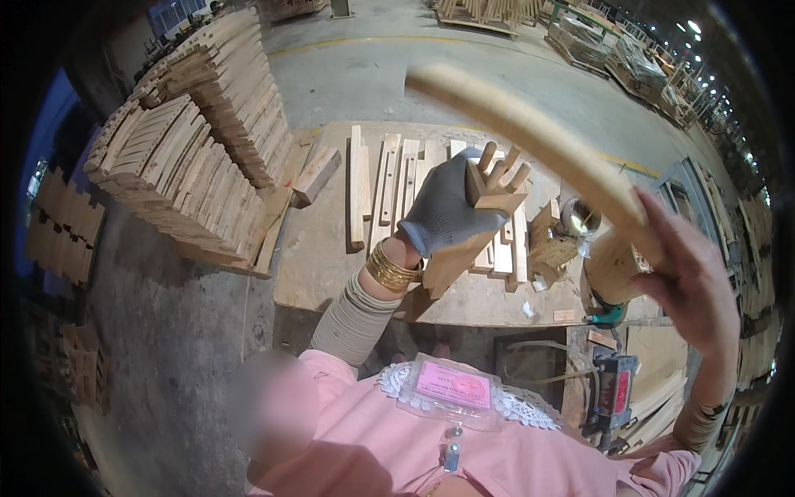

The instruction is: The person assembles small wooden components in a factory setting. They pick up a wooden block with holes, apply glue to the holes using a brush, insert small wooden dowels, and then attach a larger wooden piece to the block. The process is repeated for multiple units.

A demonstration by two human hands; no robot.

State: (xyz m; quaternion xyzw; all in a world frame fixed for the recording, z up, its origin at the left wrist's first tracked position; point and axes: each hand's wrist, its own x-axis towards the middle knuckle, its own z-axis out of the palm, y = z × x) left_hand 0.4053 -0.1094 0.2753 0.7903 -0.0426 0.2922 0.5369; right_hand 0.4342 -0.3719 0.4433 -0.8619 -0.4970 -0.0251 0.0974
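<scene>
- Nearest you, a clear badge holder [451, 385] lies on your pink top [364, 439], with a pink card inside it.
- Your right hand [683, 265] grips the near end of a curved wooden piece [530, 137], its length raised across and above the table. Holding it by one end seems to leave the other end free; that far end is blurred.
- Your gloved left hand [451, 207] is wrapped round a pegged block [493, 197] over the near side of the table, pegs up, its body slanting down toward you. This firm hold probably steadies it, and the angle keeps the pegs clear of your fingers.
- Below the table edge, at right, sits a box with a red front [617, 389]; you can't tell what it holds.
- On the table [315, 265], wooden strips [389, 182] lie side by side beyond your left hand, perhaps for easy reach.
- To their right stands a round tin [580, 217], something yellowish inside, too unclear to name.
- At left, curved pieces stand in tall stacks [182, 182], probably layered alike to save room.
- Farther off, across the floor [356, 83], wrapped bundles [575, 41] sit at upper right.
</scene>
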